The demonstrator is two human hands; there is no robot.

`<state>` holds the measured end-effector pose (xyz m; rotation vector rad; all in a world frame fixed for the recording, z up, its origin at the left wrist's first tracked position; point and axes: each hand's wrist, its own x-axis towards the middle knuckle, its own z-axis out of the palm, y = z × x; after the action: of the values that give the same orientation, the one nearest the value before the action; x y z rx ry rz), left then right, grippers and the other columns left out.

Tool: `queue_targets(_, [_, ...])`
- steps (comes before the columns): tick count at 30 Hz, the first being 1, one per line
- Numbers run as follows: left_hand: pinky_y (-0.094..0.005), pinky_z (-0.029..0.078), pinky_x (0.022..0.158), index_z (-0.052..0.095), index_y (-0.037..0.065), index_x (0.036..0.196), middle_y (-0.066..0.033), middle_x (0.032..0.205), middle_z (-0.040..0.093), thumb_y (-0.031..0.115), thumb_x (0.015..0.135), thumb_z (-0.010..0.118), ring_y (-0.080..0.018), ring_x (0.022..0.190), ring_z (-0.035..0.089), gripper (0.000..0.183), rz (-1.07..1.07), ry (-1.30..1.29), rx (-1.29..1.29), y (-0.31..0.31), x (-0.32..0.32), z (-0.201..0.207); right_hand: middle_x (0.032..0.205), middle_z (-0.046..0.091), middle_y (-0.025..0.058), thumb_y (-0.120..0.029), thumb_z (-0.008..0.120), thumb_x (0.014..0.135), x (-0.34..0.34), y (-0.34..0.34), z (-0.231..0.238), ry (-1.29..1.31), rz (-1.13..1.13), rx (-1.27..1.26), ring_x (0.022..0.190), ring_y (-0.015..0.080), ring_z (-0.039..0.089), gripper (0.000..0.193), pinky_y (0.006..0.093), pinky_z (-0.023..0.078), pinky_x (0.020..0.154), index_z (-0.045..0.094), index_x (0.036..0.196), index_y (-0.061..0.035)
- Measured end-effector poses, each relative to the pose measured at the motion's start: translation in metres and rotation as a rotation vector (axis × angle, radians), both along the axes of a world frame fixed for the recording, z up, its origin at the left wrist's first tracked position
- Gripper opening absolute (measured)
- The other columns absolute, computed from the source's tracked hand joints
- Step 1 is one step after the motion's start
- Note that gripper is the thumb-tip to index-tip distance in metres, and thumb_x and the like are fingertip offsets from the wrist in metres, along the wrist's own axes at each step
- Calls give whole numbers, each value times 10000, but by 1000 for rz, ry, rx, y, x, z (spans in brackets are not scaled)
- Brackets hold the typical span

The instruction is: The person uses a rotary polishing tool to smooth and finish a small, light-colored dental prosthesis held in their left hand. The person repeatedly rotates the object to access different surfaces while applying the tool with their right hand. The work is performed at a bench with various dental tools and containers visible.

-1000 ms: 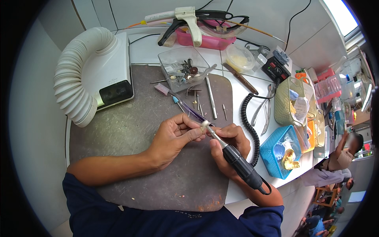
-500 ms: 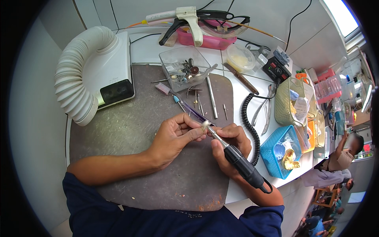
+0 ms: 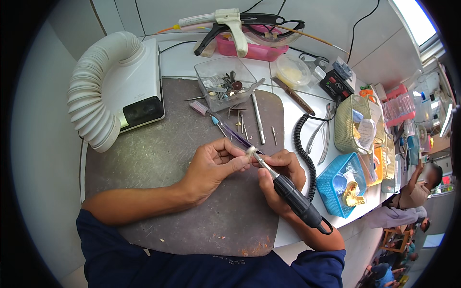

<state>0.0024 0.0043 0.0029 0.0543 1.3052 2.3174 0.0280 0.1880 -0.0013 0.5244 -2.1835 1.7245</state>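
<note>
Between the thumb and fingers of my left hand is a small whitish piece, too small to name surely. My right hand grips a black and silver rotary handpiece, its metal nose slanting up and left to the piece. The bit's tip is hidden at the fingers, so I cannot tell if it touches. Just beyond the fingers a toothbrush with a purple handle lies on the dark mat. Close by lie several small burs and a slim metal tool.
A white flexible hose unit stands at left. Behind the mat's tools are a clear box of bits and a pink tray. Right of the mat are a coiled black cord, pliers and a blue basket. Other people are far right.
The handpiece and the whitish piece have shifted very slightly. Both hands keep their grips and almost the same place.
</note>
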Motion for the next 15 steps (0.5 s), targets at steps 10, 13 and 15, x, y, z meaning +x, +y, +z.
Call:
queue_targets(10, [-242,516,806,577,4,945,-89,947,636,63,868,641,-127,887,631,116,-8,4,-6,0,0,0,803,621,147,41,672,736,-1,-5,4,94,57,-46,821,241,684,207,260,506,677,537,894,43])
queue_targets(13, [-240,516,806,577,1,944,-94,950,638,60,868,641,-128,887,631,116,-8,5,3,0,0,0,806,622,144,30,669,744,-1,-5,2,86,24,-36,815,227,679,205,255,502,668,536,899,39])
queue_targets(15, [-239,517,805,577,0,944,-97,953,639,58,867,642,-129,888,632,117,-9,9,3,0,0,-1,809,621,141,24,668,748,2,0,1,-4,2,-18,814,217,676,206,252,499,663,535,905,37])
